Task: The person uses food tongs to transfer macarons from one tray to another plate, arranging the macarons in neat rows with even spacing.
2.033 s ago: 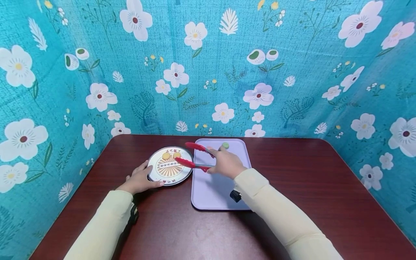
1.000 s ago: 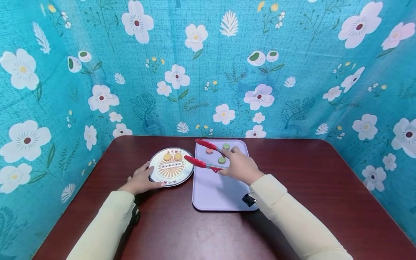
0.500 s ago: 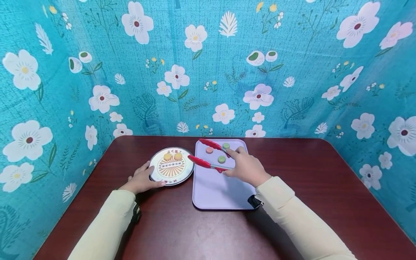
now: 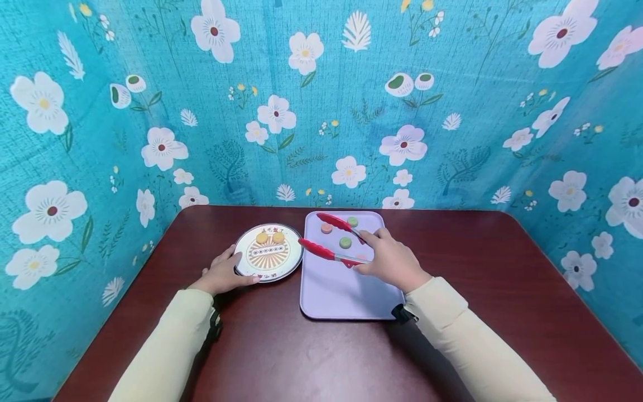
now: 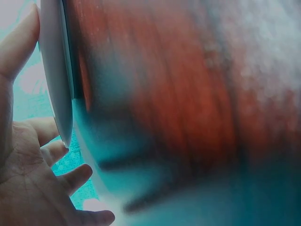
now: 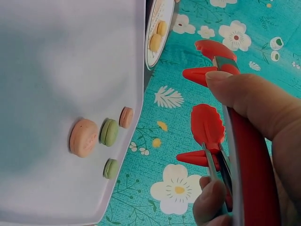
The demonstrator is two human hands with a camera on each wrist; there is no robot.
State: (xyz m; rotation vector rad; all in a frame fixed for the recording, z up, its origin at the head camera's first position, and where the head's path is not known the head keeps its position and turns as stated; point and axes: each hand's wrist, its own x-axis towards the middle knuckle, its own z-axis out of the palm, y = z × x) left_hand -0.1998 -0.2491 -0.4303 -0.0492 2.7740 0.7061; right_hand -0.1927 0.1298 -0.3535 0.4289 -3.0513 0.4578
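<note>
My left hand [image 4: 223,273] holds the near-left rim of a round white plate [image 4: 288,262], thumb and fingers spread along its edge. On the plate lie two yellow macarons [image 4: 262,238], side by side. My right hand [image 4: 392,259] grips kitchen tongs [image 4: 321,249] with red tips above a lilac tray [image 4: 326,301]. The tongs' tips stand apart with nothing between them. Pink and green macarons lie on the tray: a pink one [image 4: 326,228], a green one [image 4: 345,243] and another green one [image 4: 353,221]. In the right wrist view a nearer pink macaron [image 6: 83,138] shows too.
Plate and tray stand close together on a dark red-brown table [image 4: 281,357]. Behind the table and along its sides hangs a teal cloth [image 4: 311,111] with a flower print. Dark bands circle both wrists.
The right hand has drawn the tongs rightward, from beside a yellow macaron on the plate to above the tray. The left hand stays at the plate; the yellow macarons lie where they were.
</note>
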